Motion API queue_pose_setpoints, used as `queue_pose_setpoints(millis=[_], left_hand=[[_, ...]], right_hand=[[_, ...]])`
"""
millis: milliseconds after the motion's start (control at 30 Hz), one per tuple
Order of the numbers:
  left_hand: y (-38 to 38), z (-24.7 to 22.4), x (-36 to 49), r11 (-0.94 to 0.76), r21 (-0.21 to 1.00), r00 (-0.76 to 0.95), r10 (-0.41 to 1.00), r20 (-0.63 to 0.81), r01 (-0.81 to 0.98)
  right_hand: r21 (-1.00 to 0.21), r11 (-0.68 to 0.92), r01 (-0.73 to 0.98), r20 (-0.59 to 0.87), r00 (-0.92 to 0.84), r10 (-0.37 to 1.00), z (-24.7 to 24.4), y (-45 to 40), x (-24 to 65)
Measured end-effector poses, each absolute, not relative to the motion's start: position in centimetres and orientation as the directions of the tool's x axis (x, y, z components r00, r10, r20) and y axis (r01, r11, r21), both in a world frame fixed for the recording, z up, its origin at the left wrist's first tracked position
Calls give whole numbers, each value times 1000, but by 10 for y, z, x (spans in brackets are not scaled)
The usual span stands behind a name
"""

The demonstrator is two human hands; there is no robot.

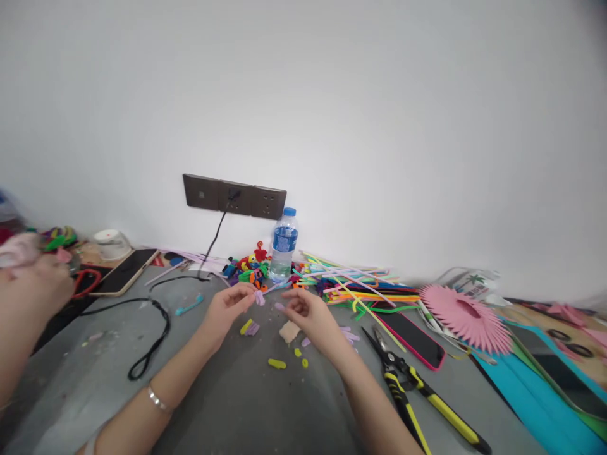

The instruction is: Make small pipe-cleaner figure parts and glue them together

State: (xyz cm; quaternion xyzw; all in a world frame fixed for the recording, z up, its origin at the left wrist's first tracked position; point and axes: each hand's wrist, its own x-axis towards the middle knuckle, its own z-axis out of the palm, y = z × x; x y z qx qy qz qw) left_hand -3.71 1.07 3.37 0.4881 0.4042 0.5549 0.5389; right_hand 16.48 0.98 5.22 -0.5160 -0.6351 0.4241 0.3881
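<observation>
My left hand (233, 306) pinches a small bent piece of lilac pipe cleaner (259, 297) between thumb and fingertips. A short lilac pipe cleaner piece (279, 307) sticks out from the fingertips of my right hand (308, 316), a little to the right of it; the two pieces are apart. On the grey table (227, 404) below lie a yellow and lilac coiled piece (249, 327), a beige scrap (289, 332) and a yellow strip (277, 364). More lilac pieces (349, 335) are partly hidden behind my right wrist.
A water bottle (284, 246) stands against the wall beside bundled pipe cleaners (370, 284). Yellow-handled pruning shears (412, 379) and a pink-cased phone (412, 338) lie at right, near a pink paper fan (467, 319). A black cable (164, 328) loops at left, near another person's hand (38, 287).
</observation>
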Motion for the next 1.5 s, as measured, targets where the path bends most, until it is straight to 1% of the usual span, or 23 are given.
queue_pose_setpoints(millis=[67, 167, 333, 433, 600, 733, 833, 1000, 1100, 1300, 1500], left_hand=[[12, 35, -38, -116, 984, 59, 990, 125, -137], [14, 34, -39, -138, 989, 52, 989, 141, -55], [18, 30, -43, -138, 990, 26, 990, 137, 43], [18, 28, -42, -132, 989, 55, 990, 129, 70], [16, 29, -39, -122, 990, 81, 990, 116, 70], [15, 26, -39, -101, 993, 74, 993, 97, 58], [15, 23, -39, -106, 991, 78, 992, 99, 84], [14, 22, -39, -116, 987, 103, 989, 104, 112], [13, 22, -37, -112, 988, 104, 990, 100, 111], [12, 23, -37, -117, 986, 133, 986, 101, 119], [9, 30, -38, -138, 966, 215, 972, 90, 219]], right_hand=[[-976, 81, 201, 45, -177, 983, 53, 19, 166], [-998, -16, 55, -27, -202, 979, 48, 26, 162], [-958, -214, -191, -171, -217, 961, 30, 25, 155], [-920, -288, -265, -227, -238, 944, 26, 20, 154], [-865, -348, -361, -266, -260, 928, 32, 13, 155], [-854, -387, -348, -284, -311, 907, 30, 12, 154], [-872, -374, -316, -278, -310, 909, 27, 11, 154], [-921, -360, -148, -308, -290, 906, 26, 11, 154], [-936, -342, -82, -308, -281, 909, 30, 11, 154], [-950, -308, -44, -284, -279, 917, 37, 9, 155], [-952, -304, -40, -278, -303, 911, 35, 7, 156]])
